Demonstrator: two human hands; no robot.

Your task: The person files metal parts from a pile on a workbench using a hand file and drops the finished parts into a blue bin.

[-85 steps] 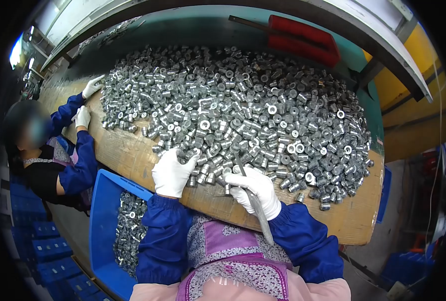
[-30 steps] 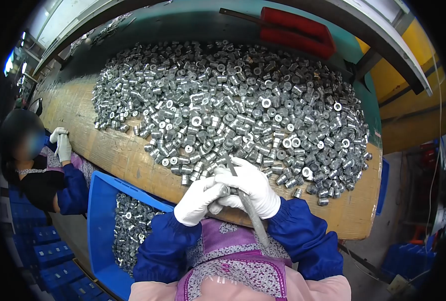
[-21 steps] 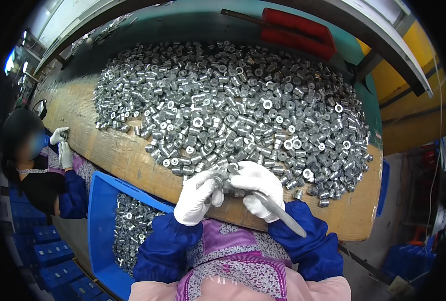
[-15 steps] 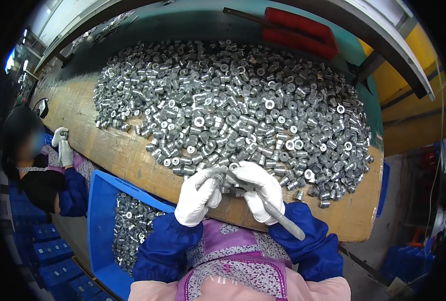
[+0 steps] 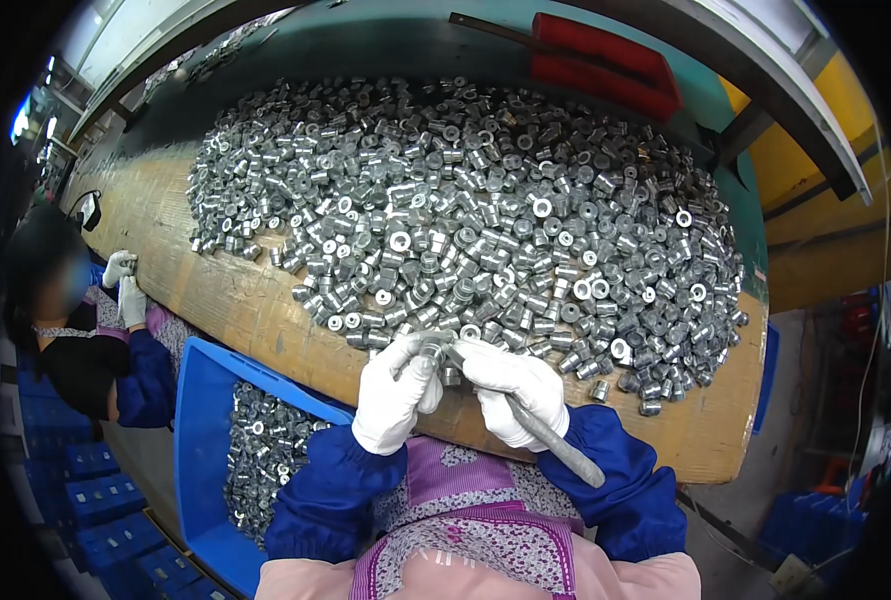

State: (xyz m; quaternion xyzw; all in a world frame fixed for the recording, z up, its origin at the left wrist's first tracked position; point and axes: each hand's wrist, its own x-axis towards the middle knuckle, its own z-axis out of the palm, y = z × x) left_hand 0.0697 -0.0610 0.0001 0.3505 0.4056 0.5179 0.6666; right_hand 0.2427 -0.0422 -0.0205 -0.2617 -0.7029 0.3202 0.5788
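Drawn together since the earliest frame, the white-gloved left hand and white-gloved right hand now meet above the near edge of the brown tabletop, and the long grey rod-like tool has swung so that its rounded end points toward the right forearm. Left fingers and thumb are closed on a small silver-grey cylindrical metal fitting, upheld in front of the body, presumably to keep it steady and in sight. Right fingers are wrapped around the tool, its narrow end directed at the fitting; whether the two touch cannot be told. Such a grip, with the shaft across the palm, would favour fine control at the tip. Beyond lies a broad heap of similar metal fittings, within easy reach. Beside the left forearm, a blue plastic bin contains more fittings, likely placed there for a short reach.
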